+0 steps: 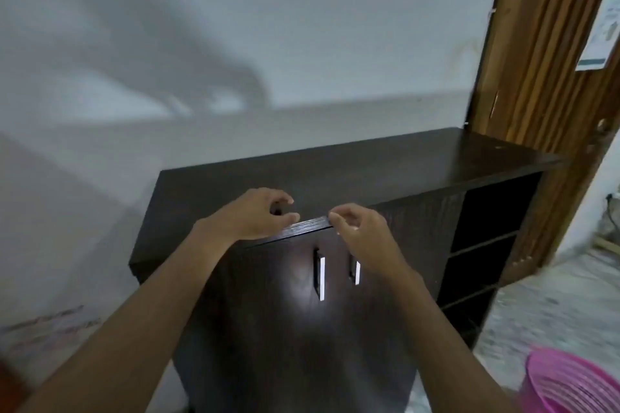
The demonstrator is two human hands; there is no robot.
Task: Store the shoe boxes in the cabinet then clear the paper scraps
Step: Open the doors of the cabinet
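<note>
Against the white wall (235,27) stands the dark brown cabinet (385,164), seen from above and in front, its top bare and its two front doors closed, each with a slim upright handle: one (318,273) to the left of the seam and one (355,270) to the right. On the cabinet's right side are open shelves (483,245), dark inside, so what they hold cannot be made out. Both bare forearms reach forward to the front edge of the top. The left hand (250,216) lies over that edge, its fingers (281,199) loosely curled above the top with nothing seen between them. The right hand (360,228) is just beside it, a little in front of the edge above the doors, its fingers (339,213) curled narrow with thumb and forefinger tips close together at the edge; whether they pinch anything small cannot be told. The two hands are near each other but apart. To the right of the cabinet is a ribbed wooden door (543,60) with a printed sheet (599,33) on it, and at the lower right a pink plastic basket (577,386) sits on the speckled floor (553,305).
</note>
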